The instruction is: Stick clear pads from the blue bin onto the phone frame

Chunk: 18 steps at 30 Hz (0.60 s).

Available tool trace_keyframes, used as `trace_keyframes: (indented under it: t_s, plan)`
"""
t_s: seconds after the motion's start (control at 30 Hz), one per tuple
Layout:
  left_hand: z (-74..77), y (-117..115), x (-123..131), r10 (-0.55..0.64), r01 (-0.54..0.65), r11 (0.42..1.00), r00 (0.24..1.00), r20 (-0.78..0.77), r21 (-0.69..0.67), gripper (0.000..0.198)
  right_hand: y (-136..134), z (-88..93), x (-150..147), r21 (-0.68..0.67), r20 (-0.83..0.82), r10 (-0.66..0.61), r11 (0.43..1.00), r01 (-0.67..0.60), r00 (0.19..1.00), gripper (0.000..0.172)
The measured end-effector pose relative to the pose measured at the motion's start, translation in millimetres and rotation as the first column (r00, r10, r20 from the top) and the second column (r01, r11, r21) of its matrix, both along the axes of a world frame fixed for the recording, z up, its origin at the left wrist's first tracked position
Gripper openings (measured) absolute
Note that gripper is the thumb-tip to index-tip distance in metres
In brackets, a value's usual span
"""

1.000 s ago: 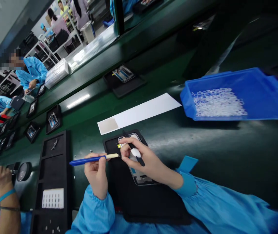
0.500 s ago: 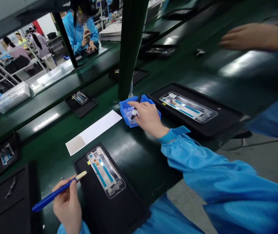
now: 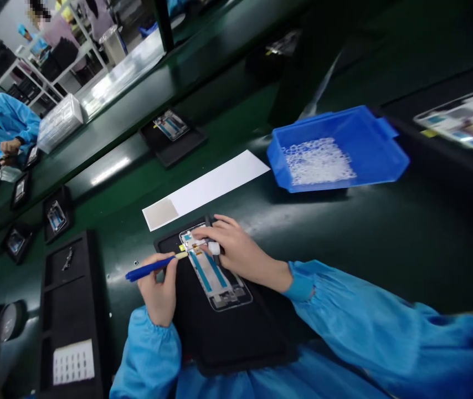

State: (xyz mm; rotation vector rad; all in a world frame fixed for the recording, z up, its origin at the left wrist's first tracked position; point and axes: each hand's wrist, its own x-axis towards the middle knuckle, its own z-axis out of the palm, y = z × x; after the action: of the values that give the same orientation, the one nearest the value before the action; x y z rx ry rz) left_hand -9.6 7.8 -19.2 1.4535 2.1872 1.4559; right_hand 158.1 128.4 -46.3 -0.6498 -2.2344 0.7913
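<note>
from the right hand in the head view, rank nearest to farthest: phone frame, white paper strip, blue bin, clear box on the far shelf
1. phone frame: under the right hand, whose fingers rest at its top end.
2. white paper strip: just beyond the hand on the green belt.
3. blue bin: farther up and to the right.
4. clear box: far upper left on the shelf.

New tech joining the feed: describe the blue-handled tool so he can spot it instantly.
Start at the black tray nearest the wearer, holding a phone frame. At its left edge, the left hand grips the blue-handled tool. It is a thin pen-like stick with a pale tip touching the frame, unlike the black tool under the right hand.
</note>
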Motion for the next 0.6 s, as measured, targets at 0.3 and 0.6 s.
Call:
trace_keyframes:
  t_s: [0.3,0.6]
  plan:
    - [6.1,22,1,-0.048,0.048,0.999,0.999,0.01,-0.013,0.015,6,-1.6,1,0.143,0.062,-0.171,0.977,0.161,0.983,0.04]
    - [2.7,8,-4,0.038,-0.039,0.999,0.994,0.102,0.007,0.018,-18,3.7,11,0.244,0.094,0.008,0.969,-0.031,0.996,0.056]
